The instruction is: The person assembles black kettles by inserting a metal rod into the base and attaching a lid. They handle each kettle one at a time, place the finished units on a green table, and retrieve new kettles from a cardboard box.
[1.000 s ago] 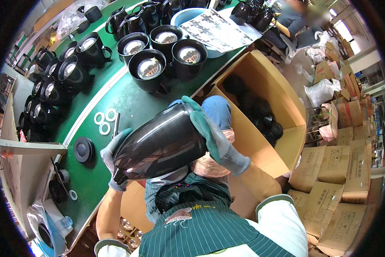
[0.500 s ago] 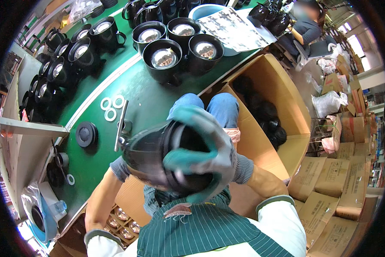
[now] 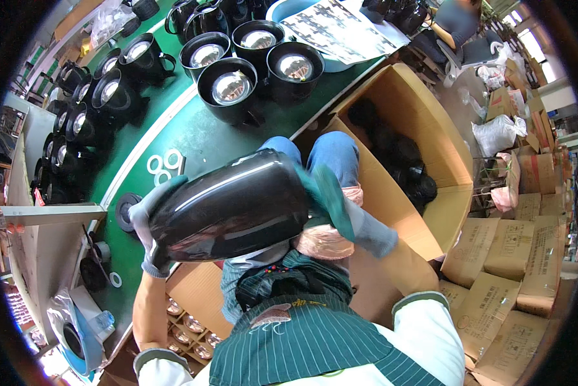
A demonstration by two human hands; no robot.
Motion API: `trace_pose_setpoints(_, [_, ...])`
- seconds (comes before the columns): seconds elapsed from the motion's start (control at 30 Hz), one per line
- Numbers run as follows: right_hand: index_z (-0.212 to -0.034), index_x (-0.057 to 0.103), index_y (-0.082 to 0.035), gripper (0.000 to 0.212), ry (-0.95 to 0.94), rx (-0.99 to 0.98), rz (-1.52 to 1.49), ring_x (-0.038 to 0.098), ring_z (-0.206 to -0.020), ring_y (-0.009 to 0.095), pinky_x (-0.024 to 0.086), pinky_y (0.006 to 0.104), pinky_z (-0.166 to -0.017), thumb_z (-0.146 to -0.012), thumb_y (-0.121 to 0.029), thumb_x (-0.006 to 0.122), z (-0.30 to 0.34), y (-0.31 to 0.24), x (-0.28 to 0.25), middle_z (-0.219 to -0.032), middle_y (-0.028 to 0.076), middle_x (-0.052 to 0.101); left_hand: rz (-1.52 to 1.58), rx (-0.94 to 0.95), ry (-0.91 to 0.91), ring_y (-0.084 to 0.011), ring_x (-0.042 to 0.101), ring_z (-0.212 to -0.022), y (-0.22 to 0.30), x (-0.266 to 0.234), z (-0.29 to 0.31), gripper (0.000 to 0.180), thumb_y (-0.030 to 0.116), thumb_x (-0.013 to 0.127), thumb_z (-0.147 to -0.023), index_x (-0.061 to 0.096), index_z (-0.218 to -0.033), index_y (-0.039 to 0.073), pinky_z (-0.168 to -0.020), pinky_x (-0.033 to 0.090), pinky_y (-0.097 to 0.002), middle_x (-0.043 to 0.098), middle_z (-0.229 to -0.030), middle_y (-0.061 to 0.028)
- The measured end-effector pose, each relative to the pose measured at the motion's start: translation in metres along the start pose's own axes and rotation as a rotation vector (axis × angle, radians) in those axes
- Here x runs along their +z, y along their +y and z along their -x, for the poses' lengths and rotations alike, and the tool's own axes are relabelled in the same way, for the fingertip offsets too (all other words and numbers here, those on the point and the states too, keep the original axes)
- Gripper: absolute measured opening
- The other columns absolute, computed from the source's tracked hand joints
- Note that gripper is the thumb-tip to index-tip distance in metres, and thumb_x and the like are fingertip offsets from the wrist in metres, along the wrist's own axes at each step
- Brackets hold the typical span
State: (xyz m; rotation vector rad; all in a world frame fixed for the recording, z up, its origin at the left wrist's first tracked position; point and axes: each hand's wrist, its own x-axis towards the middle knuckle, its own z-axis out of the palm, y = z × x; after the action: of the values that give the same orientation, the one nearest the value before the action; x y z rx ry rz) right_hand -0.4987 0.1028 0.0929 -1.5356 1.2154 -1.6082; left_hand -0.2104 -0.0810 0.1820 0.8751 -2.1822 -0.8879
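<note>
A large glossy black jug body (image 3: pixel 231 209) lies on its side above my lap, held between my two gloved hands. My left hand (image 3: pixel 151 215), in a grey and teal glove, wraps round its left end. At the other end my right hand (image 3: pixel 332 201) presses on it with the fingers close together, somewhat blurred; part of that end is hidden. Just left of my left hand, a round black lid-like part (image 3: pixel 125 211) rests on the green table (image 3: pixel 125 248). White rings (image 3: pixel 172 158) lie on the table beyond the jug body.
Black handled jugs with silvery insides (image 3: pixel 229 87) stand across the far table. Right of my knees is an open carton (image 3: pixel 453 206) holding black items. Silvery pieces (image 3: pixel 192 323) sit in a divided box at lower left. Stacked cartons (image 3: pixel 491 309) fill the right; a person (image 3: pixel 456 26) sits behind.
The jug body has turned to lie more crosswise, its long side now showing. My right hand has moved from over its open end to its right end; my left hand now shows.
</note>
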Motion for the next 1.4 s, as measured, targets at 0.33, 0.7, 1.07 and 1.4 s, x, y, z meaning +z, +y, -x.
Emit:
trace_pose_setpoints(0.33, [-0.167, 0.013, -0.004, 0.1, 0.078, 0.149, -0.186, 0.019, -0.158, 0.035, 0.015, 0.046, -0.128, -0.097, -0.059, 0.059, -0.044, -0.062, 0.033, -0.173, 0.021, 0.01, 0.164, -0.023, -0.002, -0.0297, 0.075, -0.098, -0.01, 0.015, 0.012, 0.037, 0.013, 0.075, -0.088, 0.07, -0.119, -0.008, -0.092, 0.06, -0.0422, 0.076, -0.113, -0.0209])
trace_pose_setpoints(0.7, [-0.167, 0.002, -0.003, 0.096, -0.104, -0.206, 0.306, 0.012, -0.158, 0.046, 0.014, 0.0529, -0.127, -0.103, -0.049, 0.057, -0.046, -0.063, 0.039, -0.171, 0.03, 0.003, 0.465, -0.155, 0.051, -0.0191, 0.073, -0.097, -0.098, 0.023, 0.063, 0.036, 0.011, 0.073, -0.084, 0.074, -0.116, -0.005, -0.09, 0.057, -0.0316, 0.078, -0.105, -0.0139])
trace_pose_setpoints(1.07, [-0.168, 0.0, -0.005, 0.122, -0.082, 0.135, 0.207, 0.02, -0.158, 0.037, 0.022, 0.0487, -0.127, -0.089, -0.059, 0.076, -0.031, -0.051, 0.038, -0.173, 0.022, 0.008, 0.616, -0.308, 0.205, -0.0253, 0.079, -0.091, -0.043, 0.011, 0.03, 0.031, 0.008, 0.073, -0.082, 0.077, -0.111, -0.002, -0.087, 0.059, -0.0321, 0.08, -0.099, -0.0138])
trace_pose_setpoints(1.4, [-0.166, 0.004, -0.001, 0.104, 0.049, 0.373, -0.41, 0.028, -0.154, 0.038, 0.022, 0.0464, -0.127, -0.098, -0.052, 0.064, -0.008, -0.049, 0.024, -0.17, 0.023, 0.017, -0.103, 0.324, 0.084, -0.024, 0.077, -0.091, 0.002, -0.004, 0.002, 0.033, 0.013, 0.073, -0.086, 0.076, -0.114, -0.004, -0.087, 0.06, -0.0358, 0.079, -0.102, -0.0143])
